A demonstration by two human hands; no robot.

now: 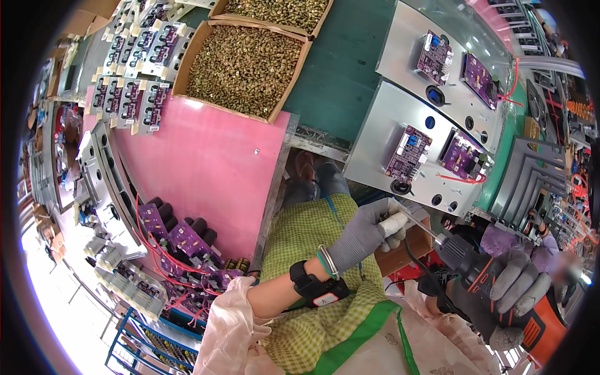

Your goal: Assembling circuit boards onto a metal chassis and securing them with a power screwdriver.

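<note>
My right hand, in a grey glove, is wrapped round an orange and black power drill at the lower right. From its chuck a long metal bit reaches up and left. My left hand, also gloved, is closed with its fingertips at the end of that bit; any small part between them is hidden. Just beyond lies a flat metal panel carrying a purple circuit board and a second purple board with red wires. Neither hand touches the panel.
Behind it lies a similar metal panel. A cardboard box full of small brass-coloured parts stands on the pink tabletop. Several boards on white plates sit at far left; loose purple boards with red wires are piled nearer.
</note>
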